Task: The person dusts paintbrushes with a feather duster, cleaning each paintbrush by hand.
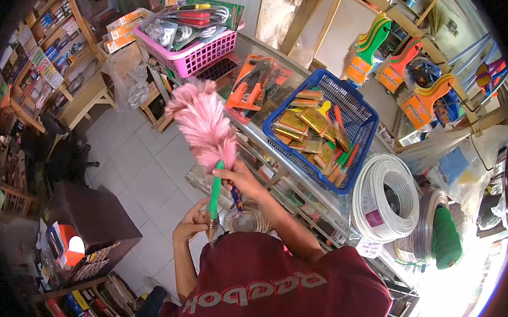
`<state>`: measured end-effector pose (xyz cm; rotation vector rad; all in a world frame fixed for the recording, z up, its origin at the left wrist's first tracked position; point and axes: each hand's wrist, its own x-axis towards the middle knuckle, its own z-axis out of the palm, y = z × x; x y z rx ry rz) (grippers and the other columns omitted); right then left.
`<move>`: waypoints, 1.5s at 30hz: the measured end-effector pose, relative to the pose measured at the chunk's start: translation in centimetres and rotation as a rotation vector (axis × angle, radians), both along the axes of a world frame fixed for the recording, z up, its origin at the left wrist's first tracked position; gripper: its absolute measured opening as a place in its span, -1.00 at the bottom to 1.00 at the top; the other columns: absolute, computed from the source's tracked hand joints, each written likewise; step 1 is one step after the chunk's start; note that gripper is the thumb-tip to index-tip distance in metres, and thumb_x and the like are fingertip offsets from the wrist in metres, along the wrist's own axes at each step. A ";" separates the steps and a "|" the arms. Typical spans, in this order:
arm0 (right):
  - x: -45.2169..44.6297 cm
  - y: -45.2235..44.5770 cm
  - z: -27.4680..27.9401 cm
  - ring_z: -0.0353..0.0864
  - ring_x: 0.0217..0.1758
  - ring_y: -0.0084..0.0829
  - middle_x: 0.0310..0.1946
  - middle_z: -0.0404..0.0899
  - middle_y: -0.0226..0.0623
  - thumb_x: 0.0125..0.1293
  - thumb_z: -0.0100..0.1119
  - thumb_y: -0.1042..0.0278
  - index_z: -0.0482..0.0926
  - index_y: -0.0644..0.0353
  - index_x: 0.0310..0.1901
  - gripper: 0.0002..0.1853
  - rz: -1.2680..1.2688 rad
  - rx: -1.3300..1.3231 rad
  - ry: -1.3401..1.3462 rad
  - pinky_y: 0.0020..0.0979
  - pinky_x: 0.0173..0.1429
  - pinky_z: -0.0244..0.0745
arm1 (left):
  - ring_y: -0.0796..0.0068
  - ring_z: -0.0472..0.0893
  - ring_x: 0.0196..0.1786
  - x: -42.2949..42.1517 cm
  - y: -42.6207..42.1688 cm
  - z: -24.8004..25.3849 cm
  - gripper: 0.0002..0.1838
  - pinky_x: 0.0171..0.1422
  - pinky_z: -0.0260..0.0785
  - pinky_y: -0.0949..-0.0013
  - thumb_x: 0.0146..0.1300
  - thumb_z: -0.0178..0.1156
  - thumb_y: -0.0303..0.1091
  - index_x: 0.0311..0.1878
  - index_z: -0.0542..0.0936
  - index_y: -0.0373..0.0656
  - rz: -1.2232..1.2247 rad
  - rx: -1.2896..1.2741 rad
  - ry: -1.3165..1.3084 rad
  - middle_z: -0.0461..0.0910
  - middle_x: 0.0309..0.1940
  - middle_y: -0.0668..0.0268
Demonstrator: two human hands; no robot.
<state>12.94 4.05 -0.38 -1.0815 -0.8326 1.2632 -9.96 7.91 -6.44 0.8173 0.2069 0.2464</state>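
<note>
My right hand [239, 179] is closed round a pink fluffy duster [205, 121], its head pointing up and away from me. The duster's dark patterned handle [238, 202] shows below the fist. In front of that hand stands a paintbrush with a green handle [215, 194], its bristle end pointing down towards my chest. Fingers of my left hand [191, 223] pinch the brush near its metal ferrule. The right fingertips meet the top of the green handle; whether they grip it too I cannot tell.
On the glass counter to the right are a blue basket [366, 115] of small packets and brushes, orange-handled tools [251, 85] and a pink basket [184, 65]. White cable coils [385, 197] stand nearer. A brown cabinet [85, 207] is on the left.
</note>
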 end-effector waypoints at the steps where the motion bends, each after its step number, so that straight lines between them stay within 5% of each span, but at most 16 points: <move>1: 0.4 0.0 0.3 0.30 -0.65 -0.73 -0.55 0.43 -0.53 0.25 0.28 0.25 0.53 0.22 -0.25 -0.78 0.001 0.006 -0.011 -0.60 -0.59 0.18 | 0.40 0.57 0.00 0.3 -0.1 -0.1 -0.11 0.09 0.41 0.40 -0.08 0.45 -0.51 0.36 0.22 -0.21 0.042 0.035 0.036 0.56 -0.03 0.23; 8: 1.2 1.1 -3.0 0.43 -0.53 -0.66 -0.52 0.45 -0.54 0.14 0.39 0.11 0.52 0.23 -0.18 -0.62 -0.185 0.077 -0.430 -0.57 -0.48 0.36 | 0.53 0.62 -0.13 3.7 -2.0 0.6 -0.46 0.00 0.48 0.41 -0.11 0.50 -0.53 0.01 0.53 -0.23 0.390 0.335 0.400 0.63 -0.18 0.35; 9: 1.3 0.3 0.5 0.47 -0.53 -0.61 -0.50 0.48 -0.51 0.11 0.42 0.10 0.51 0.21 -0.18 -0.59 -0.136 -0.013 -0.376 -0.53 -0.45 0.43 | 0.53 0.62 -0.12 3.9 -2.3 0.5 -0.47 0.01 0.49 0.42 -0.10 0.49 -0.53 0.01 0.52 -0.22 0.421 0.388 0.436 0.63 -0.17 0.33; 11: 1.7 1.1 -1.7 0.43 -0.57 -0.64 -0.50 0.50 -0.48 0.14 0.40 0.13 0.51 0.19 -0.22 -0.64 -0.101 -0.203 -0.353 -0.54 -0.51 0.37 | 0.52 0.62 -0.08 3.6 -2.6 -0.6 -0.44 0.07 0.48 0.40 -0.07 0.47 -0.52 0.06 0.50 -0.23 0.426 0.413 0.551 0.63 -0.14 0.32; 21: 1.2 1.9 -1.0 0.32 -0.68 -0.69 -0.48 0.49 -0.48 0.27 0.28 0.32 0.45 0.18 -0.15 -0.77 -0.042 -0.116 0.023 -0.60 -0.64 0.18 | 0.46 0.59 0.01 3.5 -4.0 1.7 -0.36 0.16 0.45 0.35 0.02 0.45 -0.45 0.19 0.41 -0.30 0.452 0.338 0.366 0.57 0.00 0.23; 24: 1.1 1.7 -0.7 0.31 -0.68 -0.70 -0.51 0.48 -0.49 0.24 0.31 0.32 0.46 0.18 -0.17 -0.76 -0.095 -0.081 -0.060 -0.59 -0.63 0.16 | 0.39 0.57 0.00 2.8 -4.2 -1.1 -0.24 0.15 0.42 0.31 0.03 0.48 -0.21 0.22 0.36 -0.35 0.590 0.552 0.586 0.55 0.00 0.20; 27: 1.6 1.3 -0.9 0.29 -0.69 -0.72 -0.55 0.46 -0.52 0.20 0.35 0.34 0.47 0.18 -0.21 -0.75 -0.163 -0.086 -0.167 -0.59 -0.62 0.14 | 0.30 0.57 -0.04 2.1 -5.1 -1.0 -0.13 0.14 0.40 0.28 0.05 0.39 0.12 0.22 0.34 -0.39 0.642 0.381 0.862 0.53 -0.05 0.15; 30: 2.0 1.1 -1.9 0.27 -0.68 -0.74 -0.59 0.44 -0.56 0.18 0.37 0.38 0.48 0.18 -0.25 -0.77 -0.258 0.001 -0.264 -0.60 -0.62 0.12 | 0.25 0.57 -0.11 1.3 -5.1 -1.5 -0.33 0.09 0.40 0.32 0.28 0.12 0.14 0.12 0.39 -0.35 0.535 0.141 0.905 0.52 -0.21 0.18; 33: 1.7 0.8 -1.2 0.25 -0.67 -0.75 -0.60 0.43 -0.58 0.16 0.38 0.41 0.49 0.18 -0.27 -0.78 -0.315 0.066 -0.278 -0.60 -0.61 0.10 | 0.07 0.58 -0.08 0.4 -4.7 -4.7 -0.28 0.18 0.38 0.20 0.34 -0.04 0.17 0.20 0.34 -0.40 0.349 -0.274 0.327 0.52 -0.08 0.04; 36: 1.4 0.0 -0.3 0.24 -0.65 -0.76 -0.58 0.43 -0.60 0.14 0.40 0.42 0.51 0.18 -0.28 -0.79 -0.338 0.080 -0.342 -0.61 -0.59 0.09 | -0.08 0.53 0.10 2.7 -5.3 -1.5 -0.21 0.32 0.28 0.06 0.35 -0.13 0.17 0.28 0.26 -0.46 0.318 -0.494 0.075 0.43 0.12 -0.14; 40: 1.2 -0.3 -0.3 0.27 -0.59 -0.76 -0.55 0.46 -0.61 0.11 0.43 0.42 0.55 0.20 -0.28 -0.78 -0.387 0.229 -0.466 -0.60 -0.52 0.16 | -0.11 0.38 0.30 4.0 -4.9 0.4 -0.18 0.43 0.20 0.05 0.38 -0.21 0.19 0.30 0.20 -0.52 0.369 -0.565 0.014 0.31 0.25 -0.27; 43: 1.3 -1.1 0.7 0.43 -0.38 -0.62 -0.40 0.57 -0.44 0.07 0.46 0.32 0.61 0.27 -0.23 -0.71 -0.315 0.087 -0.370 -0.49 -0.24 0.39 | -0.11 0.33 0.34 4.2 -4.5 0.2 -0.16 0.46 0.15 0.04 0.38 -0.19 0.16 0.32 0.13 -0.56 0.348 -0.573 0.011 0.25 0.29 -0.30; 45: 1.2 -1.4 1.1 0.42 -0.38 -0.62 -0.39 0.57 -0.44 0.07 0.46 0.33 0.61 0.27 -0.21 -0.70 -0.338 0.113 -0.377 -0.49 -0.23 0.40 | -0.11 0.33 0.34 4.4 -4.4 0.2 -0.15 0.46 0.16 0.04 0.37 -0.18 0.15 0.32 0.10 -0.58 0.328 -0.580 0.027 0.24 0.29 -0.31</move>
